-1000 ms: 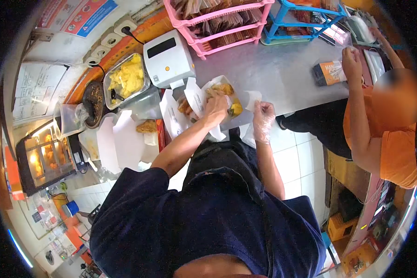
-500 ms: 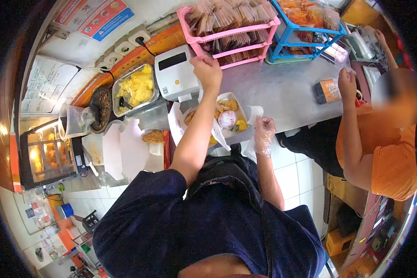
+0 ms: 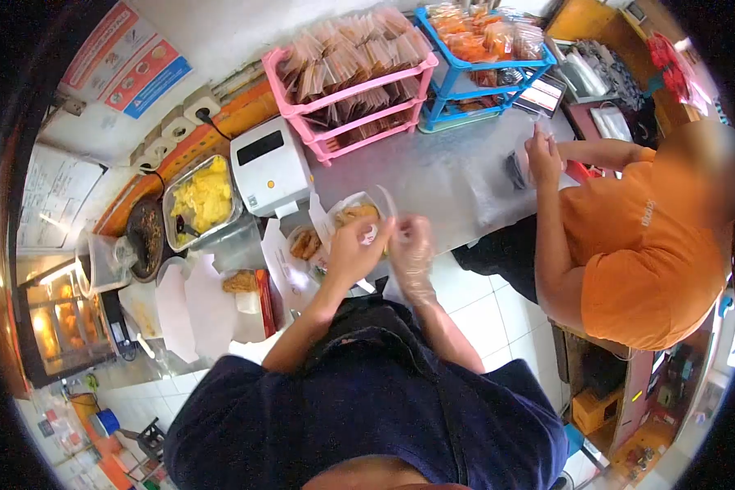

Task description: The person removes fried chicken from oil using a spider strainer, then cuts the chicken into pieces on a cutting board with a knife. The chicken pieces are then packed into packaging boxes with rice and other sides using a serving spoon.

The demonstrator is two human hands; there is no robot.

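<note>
My left hand (image 3: 354, 251) is bare, its fingers closed in front of an open white box (image 3: 335, 209) with fried chicken (image 3: 356, 214) inside. Beside it, almost touching, is my right hand (image 3: 414, 260) in a clear plastic glove, with fingers pinched together. Motion blur hides what lies between the fingertips. A pale curved strip (image 3: 384, 201) rises just above them; whether I hold it cannot be made out. To the left, more fried chicken (image 3: 306, 244) lies in a white carton. Farther left, an open white and red box (image 3: 267, 304) holds a chicken piece and a white packet.
A white label printer (image 3: 271, 167) and a tray of yellow food (image 3: 202, 196) stand behind the boxes. Pink (image 3: 359, 114) and blue (image 3: 486, 69) racks of sachets line the wall. A co-worker in an orange shirt (image 3: 637, 253) stands at the right.
My left hand has come down from beside the printer and pink rack to meet my right hand over the box. The camera view has shifted. The co-worker's hands have come together.
</note>
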